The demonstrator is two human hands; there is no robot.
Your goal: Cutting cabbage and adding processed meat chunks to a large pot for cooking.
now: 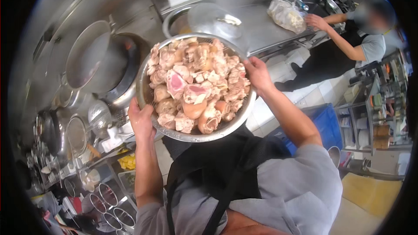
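Observation:
My left hand grips the left rim of a large round metal colander, thumb over the edge. On the opposite side, my right hand holds the same rim. Chunks of pale meat on the bone, some with skin and a few with pink cut faces, heap the colander above its rim. It hangs in the air before my black apron. Just beyond its far edge stands a metal bowl, partly hidden, with a clear rounded cover or bowl at its right.
Left lies a stove with a wok and a perforated skimmer. A steel counter runs along the back. To the right, a co-worker handles a plastic bag. A blue bin stands by my right elbow.

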